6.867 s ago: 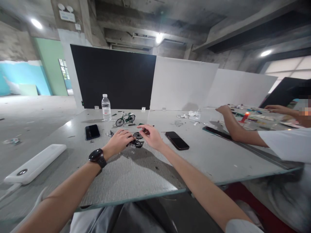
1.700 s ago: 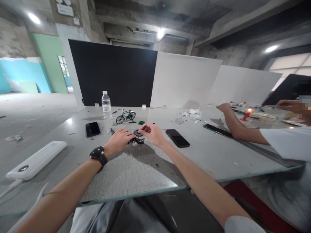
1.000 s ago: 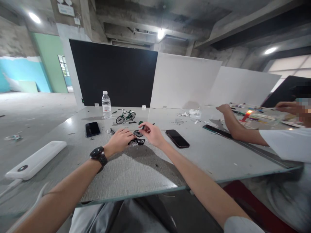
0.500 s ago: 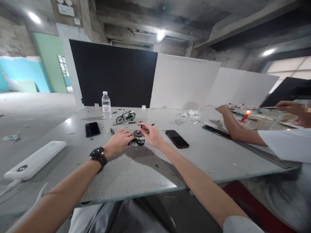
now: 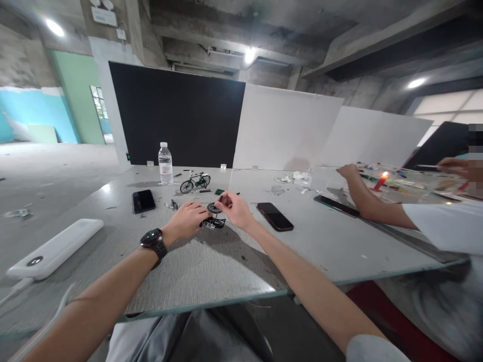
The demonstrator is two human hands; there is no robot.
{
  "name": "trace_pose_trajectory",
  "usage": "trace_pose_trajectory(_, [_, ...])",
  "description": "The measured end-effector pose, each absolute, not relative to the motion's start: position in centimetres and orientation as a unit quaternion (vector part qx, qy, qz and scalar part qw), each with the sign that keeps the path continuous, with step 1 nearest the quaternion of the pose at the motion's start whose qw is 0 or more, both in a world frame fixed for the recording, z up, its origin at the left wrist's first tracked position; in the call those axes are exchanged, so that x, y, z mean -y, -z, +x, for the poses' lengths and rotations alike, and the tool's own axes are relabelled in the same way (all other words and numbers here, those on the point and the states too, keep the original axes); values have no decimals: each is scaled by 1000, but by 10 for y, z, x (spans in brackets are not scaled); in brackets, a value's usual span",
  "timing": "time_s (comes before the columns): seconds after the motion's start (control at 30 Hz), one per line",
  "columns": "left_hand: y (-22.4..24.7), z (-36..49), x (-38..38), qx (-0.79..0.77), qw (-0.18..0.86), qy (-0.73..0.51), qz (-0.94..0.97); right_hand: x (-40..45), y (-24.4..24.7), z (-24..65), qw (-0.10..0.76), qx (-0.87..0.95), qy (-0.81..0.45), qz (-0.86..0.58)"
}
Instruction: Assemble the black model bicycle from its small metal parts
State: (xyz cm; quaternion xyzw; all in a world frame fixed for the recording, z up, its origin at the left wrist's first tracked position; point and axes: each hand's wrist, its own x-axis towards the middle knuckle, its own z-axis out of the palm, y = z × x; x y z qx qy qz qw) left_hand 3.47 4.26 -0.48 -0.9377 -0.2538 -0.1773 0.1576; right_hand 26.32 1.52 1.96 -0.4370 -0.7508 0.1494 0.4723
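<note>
My left hand (image 5: 187, 220), with a black watch (image 5: 153, 238) on its wrist, is closed on the edge of a small black model bicycle frame (image 5: 214, 223) lying low on the table. My right hand (image 5: 233, 207) pinches a thin upright tool that looks like a small screwdriver (image 5: 216, 215); its shaft points down at the frame. Just behind the frame lies a loose black spoked wheel (image 5: 213, 207), partly covered by my right fingers. A dark green model bicycle (image 5: 195, 182) stands upright farther back. The tool's tip is too small to make out.
Loose small parts (image 5: 172, 205) lie left of the wheel. Phones (image 5: 144, 200) (image 5: 275, 216) flank my hands. A water bottle (image 5: 165, 164) stands behind, a white power bank (image 5: 56, 248) at left. At right, a co-worker's arm (image 5: 372, 203) rests near a lit red candle (image 5: 381, 182).
My right fingers have shifted slightly and curled closer around the tool, uncovering a small green piece behind them. My left hand stays on the frame.
</note>
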Motion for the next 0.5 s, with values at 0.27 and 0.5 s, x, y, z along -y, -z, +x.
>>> trace_pose_trajectory(0.27, [5, 35, -42, 271, 159, 196, -929, -10, -26, 265, 457, 773, -167, -406])
trace_pose_trajectory(0.5, [3, 32, -42, 276, 159, 193, -928, -13, -23, 268, 467, 765, -192, -400])
